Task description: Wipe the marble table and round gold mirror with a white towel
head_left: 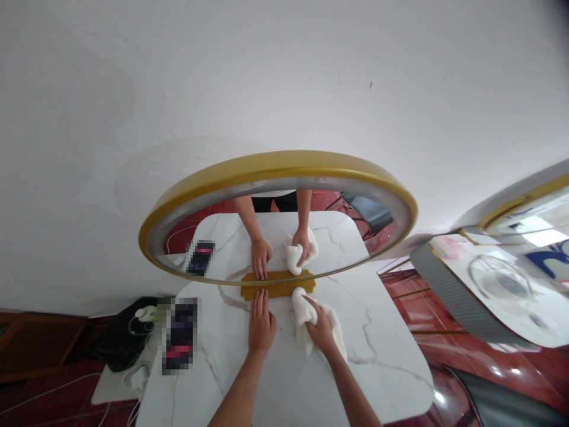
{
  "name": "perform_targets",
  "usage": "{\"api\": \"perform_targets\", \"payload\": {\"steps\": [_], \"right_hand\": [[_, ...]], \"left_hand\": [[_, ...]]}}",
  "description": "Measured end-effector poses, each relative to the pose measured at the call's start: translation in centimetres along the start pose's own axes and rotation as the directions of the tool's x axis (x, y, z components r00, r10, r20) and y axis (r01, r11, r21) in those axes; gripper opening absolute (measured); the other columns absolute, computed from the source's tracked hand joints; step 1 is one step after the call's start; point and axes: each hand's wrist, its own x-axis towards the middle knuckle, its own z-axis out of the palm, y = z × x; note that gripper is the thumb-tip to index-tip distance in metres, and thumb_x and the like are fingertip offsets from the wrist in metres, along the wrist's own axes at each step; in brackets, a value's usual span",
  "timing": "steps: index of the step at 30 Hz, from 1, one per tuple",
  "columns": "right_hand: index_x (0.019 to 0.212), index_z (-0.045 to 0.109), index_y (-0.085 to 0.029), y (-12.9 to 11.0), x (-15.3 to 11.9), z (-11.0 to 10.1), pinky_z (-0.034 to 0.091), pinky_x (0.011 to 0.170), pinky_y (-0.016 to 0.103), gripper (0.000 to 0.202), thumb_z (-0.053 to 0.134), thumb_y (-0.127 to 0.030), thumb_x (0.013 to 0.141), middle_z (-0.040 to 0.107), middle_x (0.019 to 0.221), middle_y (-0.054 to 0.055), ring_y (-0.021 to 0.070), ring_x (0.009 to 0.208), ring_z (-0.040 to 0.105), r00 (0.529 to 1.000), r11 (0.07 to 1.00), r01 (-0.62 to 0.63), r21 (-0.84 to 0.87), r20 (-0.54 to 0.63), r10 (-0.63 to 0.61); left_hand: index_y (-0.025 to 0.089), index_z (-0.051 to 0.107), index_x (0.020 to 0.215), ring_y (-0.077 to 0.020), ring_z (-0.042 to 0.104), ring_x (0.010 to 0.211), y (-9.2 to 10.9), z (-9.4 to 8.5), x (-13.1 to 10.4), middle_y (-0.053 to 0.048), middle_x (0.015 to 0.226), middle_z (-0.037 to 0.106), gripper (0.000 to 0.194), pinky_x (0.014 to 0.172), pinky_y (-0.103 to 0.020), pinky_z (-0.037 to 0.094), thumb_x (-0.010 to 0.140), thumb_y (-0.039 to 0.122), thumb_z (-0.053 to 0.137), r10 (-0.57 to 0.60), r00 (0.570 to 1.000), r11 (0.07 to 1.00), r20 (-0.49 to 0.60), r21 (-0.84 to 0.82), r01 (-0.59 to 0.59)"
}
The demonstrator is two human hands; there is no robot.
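A gold-rimmed mirror (284, 165) stands on a white marble-patterned table (377, 332), on a gold base plate (280, 289). My left hand (262, 323) lies with fingers stretched out, its fingertips at the front edge of the base. Bunched in my right hand (322, 326) is a white cloth (304, 308), which touches the right end of the base. Part of the cloth trails loosely on the tabletop under and beside that hand. Both hands and the cloth are reflected in the mirror.
A pixelated phone-like object (180, 335) lies on the table's left side. Cables and a black bag (124, 335) are at the left. To the right are another table (493, 296) with a gold-framed mirror (524, 201) and a black chair (507, 394). A white wall rises behind.
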Motion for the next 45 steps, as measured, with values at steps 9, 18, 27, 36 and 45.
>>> {"api": "perform_targets", "payload": {"steps": [9,18,27,36,45], "right_hand": [[0.132,0.043,-0.025,-0.2,-0.4,0.6,0.031,0.103,0.042,0.066,0.046,-0.016,0.067,0.051,0.128,0.004,0.0239,0.119,0.044,0.997,0.998,-0.037,-0.050,-0.075,0.033],[0.129,0.047,-0.030,-3.4,0.0,3.8,0.031,0.102,0.039,0.069,0.047,-0.009,0.063,0.053,0.128,0.000,0.0228,0.120,0.043,0.997,0.996,0.063,-0.060,0.058,-0.059],[0.130,0.046,-0.029,-3.7,0.1,3.4,0.031,0.101,0.039,0.070,0.045,-0.009,0.063,0.054,0.127,0.000,0.0226,0.118,0.045,0.995,0.995,0.062,-0.082,0.089,-0.054],[0.131,0.044,-0.029,-4.2,-0.3,3.7,0.030,0.101,0.037,0.068,0.046,-0.010,0.066,0.052,0.129,0.000,0.0220,0.119,0.042,0.995,0.991,0.043,-0.127,0.090,-0.032],[0.132,0.042,-0.031,-7.0,-0.1,5.6,0.026,0.102,0.038,0.072,0.044,-0.009,0.063,0.050,0.131,-0.003,0.0228,0.122,0.038,0.980,0.981,0.070,-0.179,0.195,-0.034]], "left_hand": [[0.021,0.013,0.145,-0.0243,0.025,0.136,0.2,0.1,0.1,-0.008,0.147,0.030,0.071,0.111,-0.051,0.026,0.080,0.005,0.037,-0.004,1.000,1.000,-0.029,-0.008,0.003],[0.019,0.015,0.145,-0.0234,0.021,0.138,-0.3,0.5,-0.2,-0.007,0.147,0.032,0.068,0.113,-0.046,0.024,0.081,0.007,0.036,-0.009,1.000,1.000,-0.013,0.005,0.009],[0.021,0.017,0.145,-0.0199,0.024,0.137,-1.5,-0.8,-0.2,-0.004,0.146,0.034,0.069,0.112,-0.044,0.025,0.080,0.005,0.034,0.059,0.996,0.997,0.066,0.054,-0.063],[0.022,0.017,0.145,-0.0220,0.030,0.134,-6.6,-3.7,-1.3,-0.008,0.143,0.038,0.062,0.109,-0.048,0.027,0.086,0.010,0.033,-0.107,0.988,0.983,-0.114,0.135,0.122],[0.019,0.019,0.144,-0.0208,0.034,0.132,-6.6,-3.4,-1.4,-0.007,0.140,0.043,0.063,0.108,-0.044,0.027,0.084,0.011,0.035,-0.098,0.994,0.978,-0.043,0.181,0.104]]}}
